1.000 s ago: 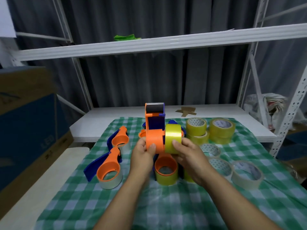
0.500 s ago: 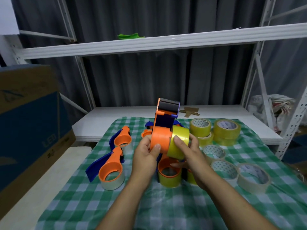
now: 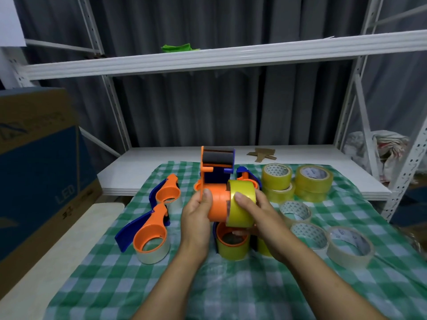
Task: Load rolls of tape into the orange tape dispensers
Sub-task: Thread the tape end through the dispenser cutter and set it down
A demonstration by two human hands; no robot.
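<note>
My left hand [image 3: 196, 218] grips an orange and blue tape dispenser [image 3: 216, 181] by its round orange hub, held upright above the green checked cloth. My right hand [image 3: 254, 212] holds a yellow tape roll [image 3: 241, 203] against the right end of that hub, partly slid over it. Two dispensers with clear rolls in them [image 3: 159, 196] [image 3: 147, 236] lie to the left. Another orange dispenser with a yellow roll [image 3: 232, 243] stands below my hands.
Loose yellow rolls [image 3: 277, 179] [image 3: 313, 179] are stacked at the back right, and clear rolls [image 3: 294, 211] [image 3: 308, 234] [image 3: 349, 245] lie to the right. A large cardboard box [image 3: 39, 162] stands at the left. White shelving [image 3: 208, 58] runs overhead and behind.
The dispenser tilted right, then came back upright in my left hand. The yellow roll stays pressed against the hub throughout. The view shifted slightly.
</note>
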